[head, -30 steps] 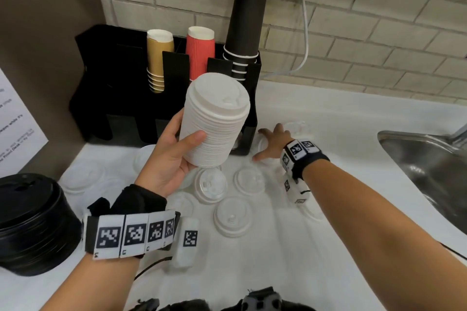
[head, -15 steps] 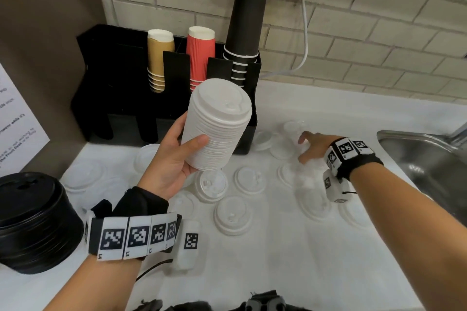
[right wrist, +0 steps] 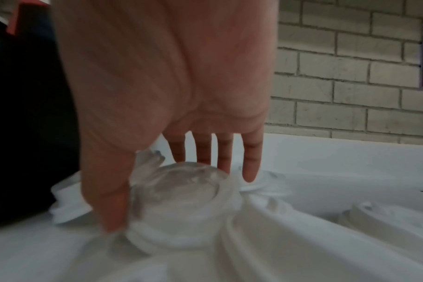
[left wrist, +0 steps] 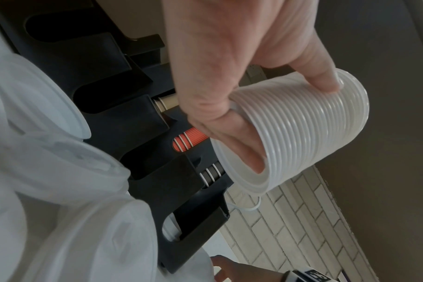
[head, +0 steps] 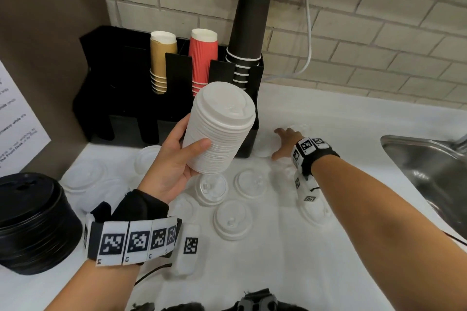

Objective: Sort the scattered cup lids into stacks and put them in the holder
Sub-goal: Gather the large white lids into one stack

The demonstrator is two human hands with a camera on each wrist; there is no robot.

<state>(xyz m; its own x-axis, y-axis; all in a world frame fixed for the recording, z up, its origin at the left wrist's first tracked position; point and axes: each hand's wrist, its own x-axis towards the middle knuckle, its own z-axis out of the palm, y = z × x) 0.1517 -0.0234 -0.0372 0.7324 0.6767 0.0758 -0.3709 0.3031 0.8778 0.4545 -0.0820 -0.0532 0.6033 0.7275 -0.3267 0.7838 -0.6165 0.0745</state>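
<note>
Gathering step: the left hand clamps the tall ribbed stack of white plastic lids upright; at its three o'clock, the right hand, fingers spread, closes on a clear domed lid beside the black holder. Next, a firm pinch and lift.

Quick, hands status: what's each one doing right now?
Left hand: grips the stack of white lids.
Right hand: open, fingers straight, coming down around a clear lid.

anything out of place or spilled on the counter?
Yes: loose white lids lie scattered flat over the counter before the holder, unstacked. The left hand holds one tidy lid stack. No liquid or damage visible.
</note>
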